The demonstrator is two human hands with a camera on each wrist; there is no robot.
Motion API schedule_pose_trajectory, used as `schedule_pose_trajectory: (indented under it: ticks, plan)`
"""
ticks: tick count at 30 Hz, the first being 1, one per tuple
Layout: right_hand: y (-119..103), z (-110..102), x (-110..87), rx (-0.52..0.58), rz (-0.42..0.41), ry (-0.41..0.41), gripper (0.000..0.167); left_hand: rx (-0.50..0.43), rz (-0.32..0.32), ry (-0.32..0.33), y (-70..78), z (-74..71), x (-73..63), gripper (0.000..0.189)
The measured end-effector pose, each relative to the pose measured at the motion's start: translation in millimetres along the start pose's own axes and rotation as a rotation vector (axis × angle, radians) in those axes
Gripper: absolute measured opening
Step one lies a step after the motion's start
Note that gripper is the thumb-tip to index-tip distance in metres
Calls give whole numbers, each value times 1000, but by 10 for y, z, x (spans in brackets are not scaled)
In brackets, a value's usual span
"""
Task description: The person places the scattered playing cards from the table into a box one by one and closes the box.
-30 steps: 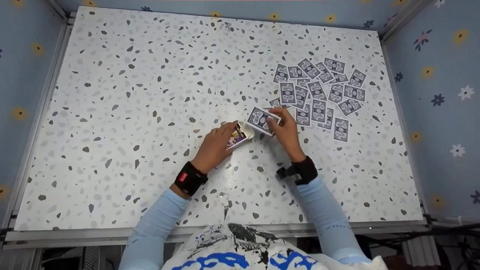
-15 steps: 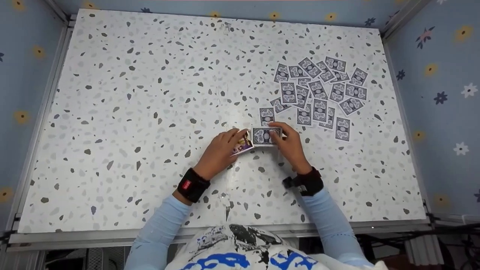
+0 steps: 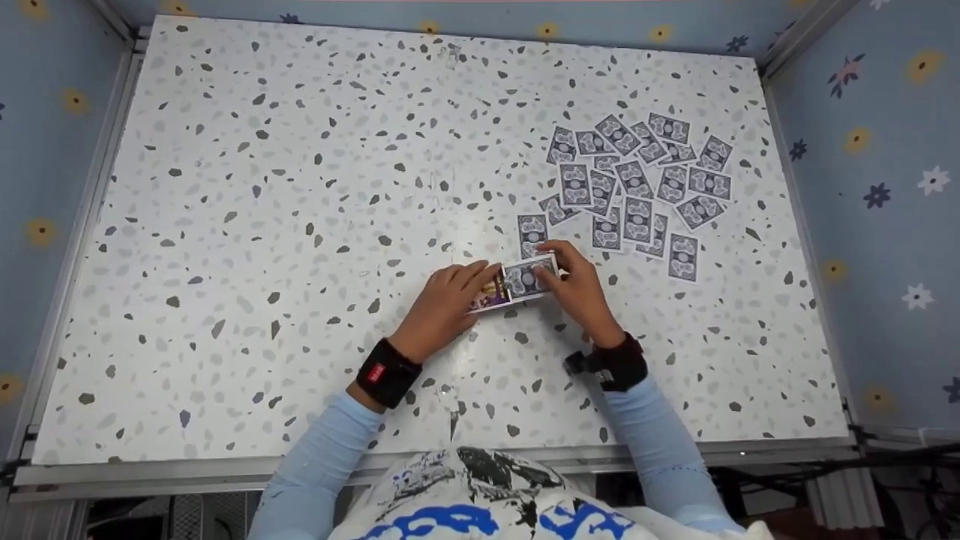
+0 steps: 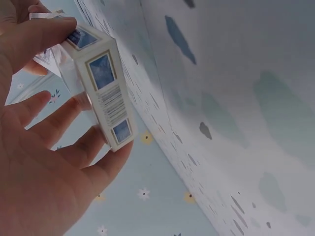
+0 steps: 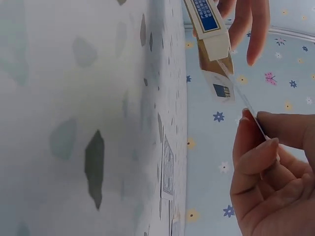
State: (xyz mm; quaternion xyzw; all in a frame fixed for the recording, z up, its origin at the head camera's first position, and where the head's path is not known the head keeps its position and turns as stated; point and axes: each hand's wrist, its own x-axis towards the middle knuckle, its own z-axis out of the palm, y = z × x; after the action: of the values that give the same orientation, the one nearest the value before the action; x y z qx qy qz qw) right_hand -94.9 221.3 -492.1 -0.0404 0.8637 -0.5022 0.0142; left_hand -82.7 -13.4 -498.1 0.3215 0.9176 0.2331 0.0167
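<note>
My left hand grips a small playing-card box just above the table, near the middle. In the left wrist view the box sits between my thumb and curled fingers, its open flap toward the other hand. My right hand pinches one face-down card, whose left end meets the box's open end. The right wrist view shows that card edge-on between my fingertips, leading up to the box.
Several face-down cards lie scattered on the speckled table at the right rear. One single card lies just behind my right hand. Blue flowered walls close in the table's sides.
My right hand has carried its card down and left, from beside the scattered cards to the box's open end. The left hand and the box have shifted slightly right.
</note>
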Motion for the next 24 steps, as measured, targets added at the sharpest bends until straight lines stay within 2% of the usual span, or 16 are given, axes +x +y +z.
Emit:
schedule_pose_trajectory:
  ticks: [6,9,20,24]
  plan:
    - [-7,50,-8,31,58,-29,35,11,12,30,8,17,-15,75]
    - [-6,64,-5,21,56,-26,32,24,1,40,5,35,-19,73]
    - [-70,225,13,-109,-29,13,24,26,-23,39,43,89,-5,71]
    - [-105,282,-10,-217,-77,28,20,45,-29,39,56,99,-12,72]
